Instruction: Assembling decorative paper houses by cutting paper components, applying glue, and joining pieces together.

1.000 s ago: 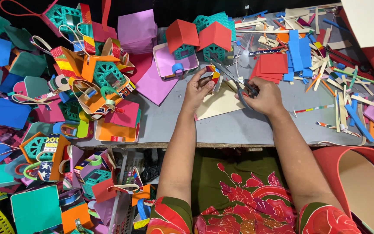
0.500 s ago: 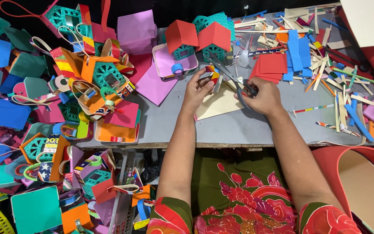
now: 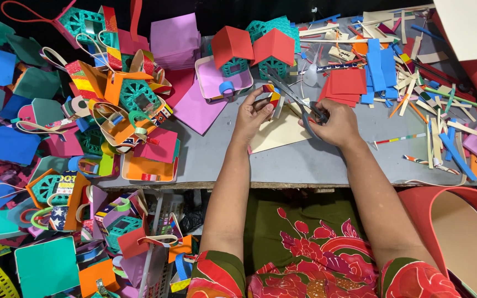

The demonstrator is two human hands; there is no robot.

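Nothing is shifting: left hand [image 3: 252, 113] fingers still pinching the striped strip [image 3: 272, 96], right hand [image 3: 335, 122] still gripping the scissors [image 3: 299, 105].

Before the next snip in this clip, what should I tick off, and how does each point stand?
1. Right hand grips the scissors: ok.
2. Left hand pinches the striped paper piece: ok.
3. Blades open around that piece: cannot tell, too small.
4. Left fingertips away from the blades: cannot tell.
5. Cream sheet lies flat on the grey table under both hands: ok.
6. Pink tray with the red-roofed paper houses stands apart from the scissors: ok.
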